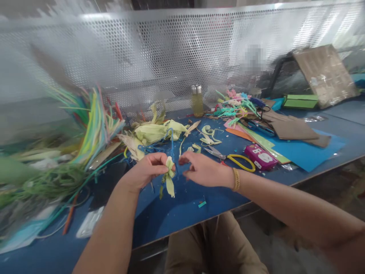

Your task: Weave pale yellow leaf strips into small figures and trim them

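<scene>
Leafy piece (170, 185), one; pale yellow-green, husk-like in texture; narrow pointed petals, one standing short and upright, one drooping long and tapering to a tip; surface smooth, slightly folded towards the middle; darker green, speckled sprig hanging below on the 7 o'clock side; held above the near part of the blue tabletop (182, 219), centre of the clock for all entries following, with 12 away from the wearer.

Left hand (151, 167), at 9 o'clock; grip pinched, thumb and forefinger closed on the leafy piece; right hand (205, 169), between 2 and 3 o'clock, just beside the piece; grip narrow, fingers curled, slight gap between forefinger and thumb; gold-coloured bracelet (236, 179) at the wrist.

Surroundings: blue string (172, 142), at 12; heap of pale husk-like leaves (155, 132), between 11 and 12; bundle of multicoloured strips (97, 125), at 10, blurred; green tangle (54, 182), at 9, blurred; bottle with a metallic cap (197, 104), at 1; curled pale green peelings (211, 142) and, farther out, coloured sprigs (234, 110), both near 2; yellow-handled scissors (228, 156), between 2 and 3; purple box with white markings (259, 157), near 3; small teal scrap (202, 204), at 4.
</scene>
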Tool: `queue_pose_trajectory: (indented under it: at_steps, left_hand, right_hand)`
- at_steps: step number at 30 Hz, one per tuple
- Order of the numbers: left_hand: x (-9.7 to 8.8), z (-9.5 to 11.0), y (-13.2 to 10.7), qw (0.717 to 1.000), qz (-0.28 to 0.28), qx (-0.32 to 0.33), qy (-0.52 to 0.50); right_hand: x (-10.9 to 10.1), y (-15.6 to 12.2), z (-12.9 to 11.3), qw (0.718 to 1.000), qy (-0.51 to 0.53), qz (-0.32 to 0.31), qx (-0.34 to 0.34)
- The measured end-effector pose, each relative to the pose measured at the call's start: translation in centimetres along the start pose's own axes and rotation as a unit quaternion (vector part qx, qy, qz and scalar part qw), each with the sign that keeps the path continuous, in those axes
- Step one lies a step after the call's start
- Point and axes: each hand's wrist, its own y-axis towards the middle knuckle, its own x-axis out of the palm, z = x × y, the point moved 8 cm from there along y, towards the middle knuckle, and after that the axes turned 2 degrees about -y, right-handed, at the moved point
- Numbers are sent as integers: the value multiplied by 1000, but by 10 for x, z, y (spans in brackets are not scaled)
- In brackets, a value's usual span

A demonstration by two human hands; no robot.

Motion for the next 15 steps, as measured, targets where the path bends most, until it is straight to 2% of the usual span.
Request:
queue_pose_trajectory:
  at_steps: [2, 3, 5, 7, 9, 11, 13, 15]
  left_hand:
    - [-2, -1, -1, 1000, 4, 0, -4]
    - [-4, -1, -1, 1000, 6, -2, -7]
    - [-8, -1, -1, 1000, 12, -6, -15]
    - [-10, 2, -2, 999, 20, -1, -25]
    - [-12, 6, -2, 999, 29, 13, -33]
    - [-12, 9, -2, 998, 39, 24, -34]
    - [-11, 9, -2, 998, 39, 23, -31]
    - [-10, 6, -2, 999, 33, 17, -28]
  right_hand:
    - [26, 10, 6, 987, 137, -56, 56]
    - [31, 12, 9, 980, 174, -67, 75]
    - [24, 12, 17, 971, 214, -49, 96]
    - [2, 8, 28, 967, 233, 5, 103]
    - [-19, 4, 39, 968, 221, 57, 107]
    - [-29, 2, 41, 973, 190, 86, 98]
    - [-23, 3, 36, 976, 184, 79, 84]
    - [-5, 8, 27, 972, 215, 51, 74]
